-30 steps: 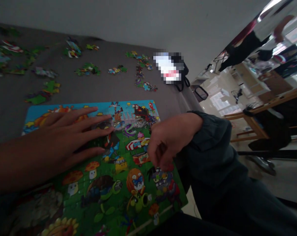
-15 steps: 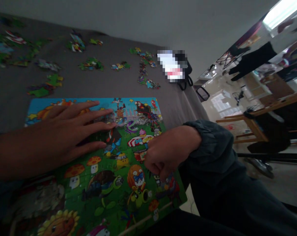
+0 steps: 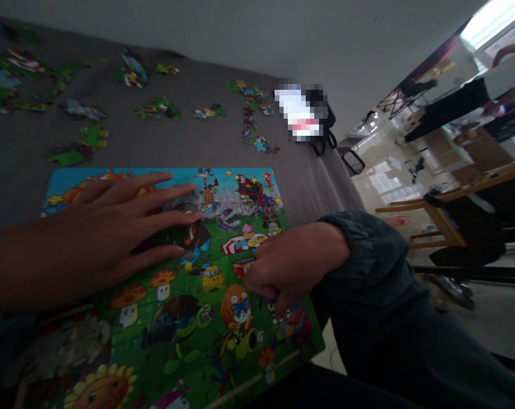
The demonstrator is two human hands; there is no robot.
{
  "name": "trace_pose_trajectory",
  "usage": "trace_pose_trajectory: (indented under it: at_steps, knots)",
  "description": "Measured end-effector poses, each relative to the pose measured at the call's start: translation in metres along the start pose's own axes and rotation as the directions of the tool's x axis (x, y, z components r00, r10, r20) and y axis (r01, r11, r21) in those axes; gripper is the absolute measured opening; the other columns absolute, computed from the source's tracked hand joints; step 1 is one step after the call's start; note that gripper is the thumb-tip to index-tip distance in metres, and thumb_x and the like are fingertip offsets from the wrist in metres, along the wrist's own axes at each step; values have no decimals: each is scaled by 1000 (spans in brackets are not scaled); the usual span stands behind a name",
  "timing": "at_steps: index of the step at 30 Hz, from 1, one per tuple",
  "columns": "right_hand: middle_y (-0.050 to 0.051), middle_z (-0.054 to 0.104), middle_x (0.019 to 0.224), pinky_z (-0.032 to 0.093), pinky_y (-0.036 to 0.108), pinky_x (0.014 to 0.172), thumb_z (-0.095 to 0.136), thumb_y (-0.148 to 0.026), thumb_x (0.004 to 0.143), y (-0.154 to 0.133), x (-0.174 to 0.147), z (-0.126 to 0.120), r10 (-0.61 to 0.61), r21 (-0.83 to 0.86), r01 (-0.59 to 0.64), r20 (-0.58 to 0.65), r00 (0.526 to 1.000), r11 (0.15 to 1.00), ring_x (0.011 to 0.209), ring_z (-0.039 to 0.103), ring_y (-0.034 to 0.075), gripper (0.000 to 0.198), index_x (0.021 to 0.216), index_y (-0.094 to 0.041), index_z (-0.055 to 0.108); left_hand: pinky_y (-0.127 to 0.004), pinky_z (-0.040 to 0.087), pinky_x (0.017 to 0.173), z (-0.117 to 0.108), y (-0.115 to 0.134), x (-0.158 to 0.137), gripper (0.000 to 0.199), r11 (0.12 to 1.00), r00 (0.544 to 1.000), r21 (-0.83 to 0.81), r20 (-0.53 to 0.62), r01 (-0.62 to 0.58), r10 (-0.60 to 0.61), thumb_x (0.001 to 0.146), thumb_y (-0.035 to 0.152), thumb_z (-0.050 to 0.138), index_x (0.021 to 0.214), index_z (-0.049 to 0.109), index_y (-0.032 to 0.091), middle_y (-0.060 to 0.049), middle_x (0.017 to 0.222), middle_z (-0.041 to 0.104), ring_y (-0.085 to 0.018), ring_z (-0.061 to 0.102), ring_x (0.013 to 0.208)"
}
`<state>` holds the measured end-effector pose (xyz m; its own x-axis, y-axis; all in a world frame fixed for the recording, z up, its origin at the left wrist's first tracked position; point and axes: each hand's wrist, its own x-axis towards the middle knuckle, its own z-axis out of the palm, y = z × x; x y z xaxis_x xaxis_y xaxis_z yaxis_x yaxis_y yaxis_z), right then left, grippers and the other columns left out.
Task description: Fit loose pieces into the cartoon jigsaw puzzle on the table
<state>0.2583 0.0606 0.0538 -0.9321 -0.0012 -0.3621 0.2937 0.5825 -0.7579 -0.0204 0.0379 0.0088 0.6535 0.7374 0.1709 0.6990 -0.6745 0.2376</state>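
A colourful cartoon jigsaw puzzle (image 3: 176,315) lies in front of me, with plant and monster figures on a green and blue ground. My left hand (image 3: 129,221) rests flat across its upper left part, fingers spread, nothing held. On the puzzle's right side, my right hand (image 3: 291,264) is closed, its curled fingers turned down against the picture. Whether anything is inside those fingers is hidden. Beneath the right hand show a red-and-white umbrella figure and a pumpkin figure of the picture. The puzzle's lower left corner is dark.
Beyond the puzzle, loose jigsaw pieces (image 3: 159,108) lie scattered in clusters on a grey cloth (image 3: 184,145). A lit, pixelated phone-like screen (image 3: 298,113) is at the back right, beside a black strapped object. A wooden chair (image 3: 444,221) and the room floor are on the right.
My right hand has shifted slightly left over the puzzle, uncovering a little more of the lower right figures. The left hand stays in place.
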Motion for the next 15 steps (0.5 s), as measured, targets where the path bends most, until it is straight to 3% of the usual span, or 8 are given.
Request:
trace_pose_trajectory:
  at_steps: [2, 5, 8, 12, 15]
  knots:
    - [-15, 44, 43, 27, 22, 44, 88, -18, 66, -1, 0, -2, 8, -51, -7, 31, 999, 999, 44, 41, 2, 34, 57, -21, 56, -59, 38, 109, 2, 0, -1, 61, 1000, 1000, -13, -12, 7, -7, 104, 58, 21, 127, 68, 27, 5, 152, 51, -29, 47, 137]
    - [-15, 45, 44, 29, 23, 45, 89, -16, 66, -5, -2, -6, 59, -54, -54, 100, 993, 997, 45, 42, 3, 33, 59, -22, 56, -60, 34, 111, 8, -4, -4, 63, 997, 996, -72, -88, -8, 2, 97, 69, 28, 126, 68, 30, 10, 151, 50, -30, 48, 135]
    - [-15, 47, 45, 29, 22, 43, 88, -16, 67, -7, -4, -7, 45, -28, -43, 110, 993, 999, 44, 43, 2, 33, 60, -22, 56, -62, 30, 116, 15, -11, -9, 58, 998, 999, -59, -52, -15, 12, 96, 66, 32, 129, 67, 33, 13, 154, 47, -33, 44, 139]
    - [-14, 43, 43, 26, 19, 38, 89, -31, 66, -7, -3, -1, -55, -14, 54, -15, 998, 998, 40, 39, 0, 39, 55, -24, 53, -68, 30, 115, 20, -20, -13, 48, 997, 997, 33, -36, -73, 74, 99, 58, 37, 131, 66, 37, 5, 158, 45, -36, 42, 142]
    - [-13, 40, 42, 18, 18, 32, 85, -47, 68, -8, 0, 6, -103, 116, 124, -177, 979, 985, 36, 30, 0, 46, 49, -24, 50, -69, 31, 112, 22, -23, -14, 45, 996, 997, 42, -12, -79, 80, 100, 55, 41, 135, 62, 36, 1, 158, 45, -37, 41, 142]
